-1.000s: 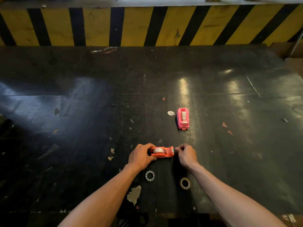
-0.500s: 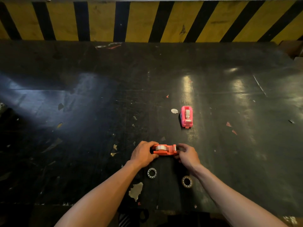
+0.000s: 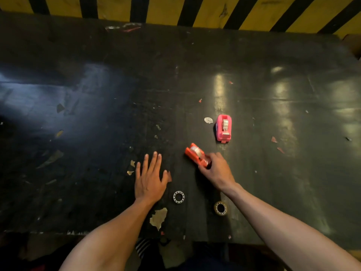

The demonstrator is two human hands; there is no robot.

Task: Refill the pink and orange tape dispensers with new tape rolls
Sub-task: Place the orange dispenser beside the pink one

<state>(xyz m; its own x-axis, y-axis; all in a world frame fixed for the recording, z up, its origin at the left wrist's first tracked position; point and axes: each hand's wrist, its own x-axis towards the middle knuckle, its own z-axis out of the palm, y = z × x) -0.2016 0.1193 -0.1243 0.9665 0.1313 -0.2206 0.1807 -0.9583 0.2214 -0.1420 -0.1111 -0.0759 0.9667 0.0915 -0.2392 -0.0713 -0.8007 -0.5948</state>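
- right hand [image 3: 216, 170] pinches the near end of the orange dispenser [image 3: 196, 154], which lies slanted on the dark table [image 3: 97, 114]; a roll sits in it
- left hand [image 3: 149, 179] flat, fingers spread, holding nothing
- pink dispenser [image 3: 224, 127] just beyond, loaded
- two empty cores [image 3: 178, 196] near the wrists

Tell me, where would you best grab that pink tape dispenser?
Across its two long flat sides, coming from above. The pink tape dispenser stands upright and free on the table, narrow enough to pinch; its cutter end faces the person, so I'd avoid that end.
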